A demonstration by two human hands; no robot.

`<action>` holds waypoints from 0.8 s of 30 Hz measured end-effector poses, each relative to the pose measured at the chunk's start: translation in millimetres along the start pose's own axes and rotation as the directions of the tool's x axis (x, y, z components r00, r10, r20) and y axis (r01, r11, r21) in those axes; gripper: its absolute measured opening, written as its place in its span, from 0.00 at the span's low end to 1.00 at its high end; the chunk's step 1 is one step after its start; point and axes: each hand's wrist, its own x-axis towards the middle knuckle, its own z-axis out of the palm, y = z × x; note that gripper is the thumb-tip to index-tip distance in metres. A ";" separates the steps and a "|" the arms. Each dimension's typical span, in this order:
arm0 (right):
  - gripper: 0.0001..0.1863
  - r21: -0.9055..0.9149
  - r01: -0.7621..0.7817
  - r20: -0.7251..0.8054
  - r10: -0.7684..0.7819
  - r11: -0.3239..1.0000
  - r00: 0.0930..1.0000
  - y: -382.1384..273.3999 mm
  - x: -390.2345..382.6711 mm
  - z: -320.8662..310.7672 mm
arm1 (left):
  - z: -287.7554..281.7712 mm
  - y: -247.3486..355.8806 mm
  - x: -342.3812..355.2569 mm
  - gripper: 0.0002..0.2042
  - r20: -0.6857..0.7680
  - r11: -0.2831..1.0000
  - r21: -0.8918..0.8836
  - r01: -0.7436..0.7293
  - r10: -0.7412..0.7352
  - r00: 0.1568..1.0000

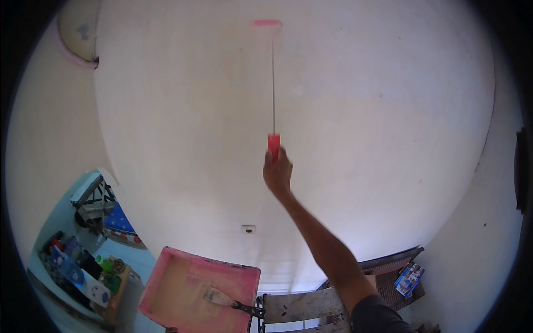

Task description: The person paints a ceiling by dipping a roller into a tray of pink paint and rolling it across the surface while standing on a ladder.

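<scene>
My right hand (pixel 278 171) is closed around the red handle of a paint roller (pixel 273 139), arm stretched up and forward. A long thin metal rod rises from the handle to a small pink roller head, which is at the pale wall (pixel 333 144) high in the view. Some blur surrounds the roller head. Below and to the left sits a pink paint tray (pixel 161 283) with beige-pink paint smeared inside. A putty knife (pixel 219 297) with a dark handle lies across the tray's right side. My left hand does not show.
A paint-spotted plank platform (pixel 305 306) stands beside the tray. Behind my arm is a brown slatted bench (pixel 397 277) with a blue-and-white packet (pixel 410 279). A wall socket (pixel 249 228) sits low on the wall. At lower left, an opening shows a small table (pixel 123 286) with bottles.
</scene>
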 end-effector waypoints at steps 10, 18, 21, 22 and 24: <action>0.15 -0.010 -0.032 -0.017 0.032 0.999 0.999 -82.5 109.2 12.6 | -0.2 -2.3 -4.1 0.24 0.075 0.997 -0.083 0.007 0.000 0.997; 0.17 -0.022 -0.080 0.123 0.082 0.997 0.989 38.0 -103.9 -14.5 | 14.1 -5.4 -5.3 0.22 0.030 0.998 -0.047 0.037 -0.036 0.999; 0.17 0.037 -0.212 0.102 0.207 0.977 0.973 37.1 -149.0 -44.8 | 18.6 -1.8 -8.8 0.23 0.031 0.998 -0.042 0.052 -0.051 0.998; 0.18 0.031 -0.218 0.084 0.214 0.976 0.973 41.5 -159.2 -51.7 | 17.5 -1.5 -9.0 0.23 0.034 0.997 -0.047 0.061 -0.059 0.998; 0.18 -0.030 -0.168 0.004 0.168 0.985 0.986 54.5 -162.4 -72.3 | 19.9 -3.6 -8.0 0.23 0.041 0.995 -0.047 0.082 -0.080 0.996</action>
